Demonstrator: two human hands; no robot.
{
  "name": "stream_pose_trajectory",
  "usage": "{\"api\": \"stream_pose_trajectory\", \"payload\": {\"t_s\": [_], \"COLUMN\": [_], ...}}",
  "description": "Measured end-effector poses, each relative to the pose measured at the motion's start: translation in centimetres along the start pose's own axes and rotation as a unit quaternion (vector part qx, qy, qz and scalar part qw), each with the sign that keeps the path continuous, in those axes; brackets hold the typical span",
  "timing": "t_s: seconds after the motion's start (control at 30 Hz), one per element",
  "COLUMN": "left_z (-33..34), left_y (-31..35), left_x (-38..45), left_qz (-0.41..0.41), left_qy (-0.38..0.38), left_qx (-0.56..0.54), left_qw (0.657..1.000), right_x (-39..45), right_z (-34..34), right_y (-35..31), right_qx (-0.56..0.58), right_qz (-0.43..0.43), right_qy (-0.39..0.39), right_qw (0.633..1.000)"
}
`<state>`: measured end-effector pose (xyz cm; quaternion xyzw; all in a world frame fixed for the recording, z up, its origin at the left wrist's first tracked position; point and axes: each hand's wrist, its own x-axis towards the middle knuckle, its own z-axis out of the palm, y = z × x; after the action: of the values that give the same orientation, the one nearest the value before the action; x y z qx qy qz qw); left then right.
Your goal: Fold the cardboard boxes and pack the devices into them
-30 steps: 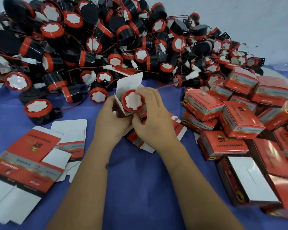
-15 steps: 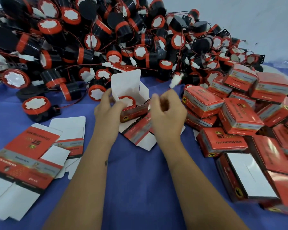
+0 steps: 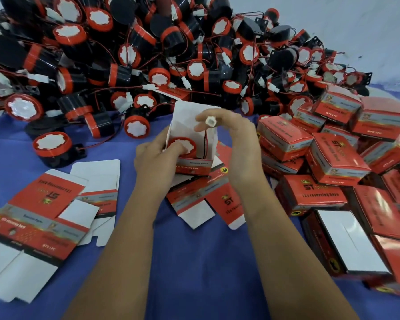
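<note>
Table (image 3: 194, 262): blue cloth, a bare strip toward the near edge between the forearms.
Far side: heap of round black-and-red devices (image 3: 129, 54), wires tangled.
Right edge: glossy packed boxes (image 3: 337, 158) crowd in.
Left: flat cardboard blanks (image 3: 39, 218).
Left hand (image 3: 155, 158): gripping the open box (image 3: 192, 144), device (image 3: 181, 146) inside.
Right hand (image 3: 238, 144): pinching the white connector (image 3: 211, 120) above it.
</note>
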<state>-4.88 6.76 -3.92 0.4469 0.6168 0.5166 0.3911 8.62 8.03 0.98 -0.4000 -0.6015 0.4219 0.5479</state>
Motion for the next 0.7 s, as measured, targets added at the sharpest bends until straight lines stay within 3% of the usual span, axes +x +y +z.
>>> {"api": "stream_pose_trajectory", "payload": {"t_s": [0.07,0.17,0.43,0.57,0.7], "left_z": [-0.1,0.1,0.4,0.4,0.5], "left_y": [0.1,-0.1,-0.7,-0.8,-0.1], "left_x": [-0.1,0.0,0.5,0.4,-0.1], "left_qz": [0.003,-0.005,0.036,0.045,0.029], "left_qy": [0.003,0.011,0.018,0.024,0.045], "left_qx": [0.005,0.027,0.082,0.088,0.041], "left_qw": [1.000,1.000,0.996,0.995,0.998], "right_x": [-0.2,-0.5,-0.3,0.0,-0.2], "right_z": [0.4,0.2,-0.8,-1.5,-1.7], "right_y": [0.8,2.6,4.2,4.2,3.9], "right_qx": [-0.101,-0.282,-0.422,-0.381,-0.304], "right_qz": [-0.016,-0.110,-0.186,-0.193,-0.121], "right_qy": [0.040,0.067,0.091,0.089,0.043], "right_qw": [0.994,0.951,0.883,0.900,0.944]}}
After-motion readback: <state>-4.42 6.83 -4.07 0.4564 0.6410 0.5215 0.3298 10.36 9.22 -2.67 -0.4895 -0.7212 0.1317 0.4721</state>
